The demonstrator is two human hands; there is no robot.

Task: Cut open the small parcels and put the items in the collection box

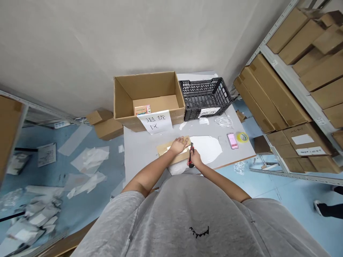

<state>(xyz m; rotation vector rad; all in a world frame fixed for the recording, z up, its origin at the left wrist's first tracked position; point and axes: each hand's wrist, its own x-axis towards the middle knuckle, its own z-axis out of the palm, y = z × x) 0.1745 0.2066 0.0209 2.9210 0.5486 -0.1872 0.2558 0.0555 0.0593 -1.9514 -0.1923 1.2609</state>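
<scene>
A flat brown cardboard parcel (179,158) with a white label lies near the front of the grey table. My left hand (179,145) presses down on its top, fingers stretched out over the cardboard. In my right hand (196,157) is a red and black box cutter (191,160), held at the parcel's right edge; its tip is too small to make out. White wrapping (210,150) spreads over the table to the right of the parcel, and part of it shows below the parcel too.
Behind stand an open cardboard box (150,84) with a small colourful packet (142,109) inside and a black plastic crate (206,96). A pink patterned item (232,141) and a yellow tape roll (242,137) lie right. Boxed shelves flank the right; wrappers litter the left floor.
</scene>
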